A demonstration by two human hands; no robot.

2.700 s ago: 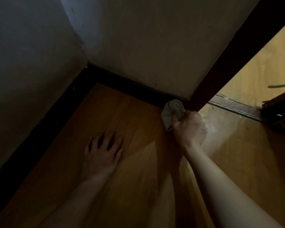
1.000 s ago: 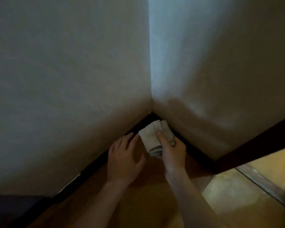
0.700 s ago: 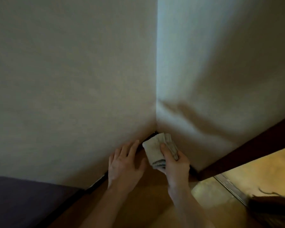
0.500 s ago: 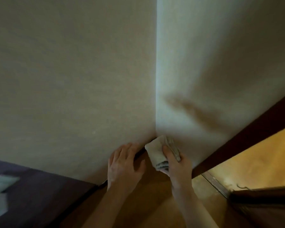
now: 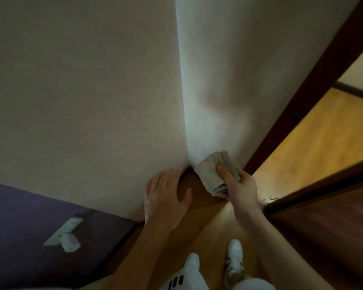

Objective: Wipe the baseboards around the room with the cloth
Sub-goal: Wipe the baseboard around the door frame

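Observation:
My right hand grips a folded grey-beige cloth, thumb on top, and holds it against the foot of the right wall just beside the room corner. The dark baseboard runs along the foot of the left wall; only a sliver of it shows near the corner, and the cloth covers the baseboard below the right wall. My left hand lies flat on the wooden floor with fingers spread, fingertips at the left wall's base.
A dark door frame rises on the right, with a lit wooden floor beyond it. A dark wooden door stands at lower right. A white wall plate sits on a purple wall at lower left. My white shoes are below.
The view has tilted up and back, bringing my shoes and the wall plate into sight. My right hand has held the cloth in the corner; my left hand has stayed flat on the floor.

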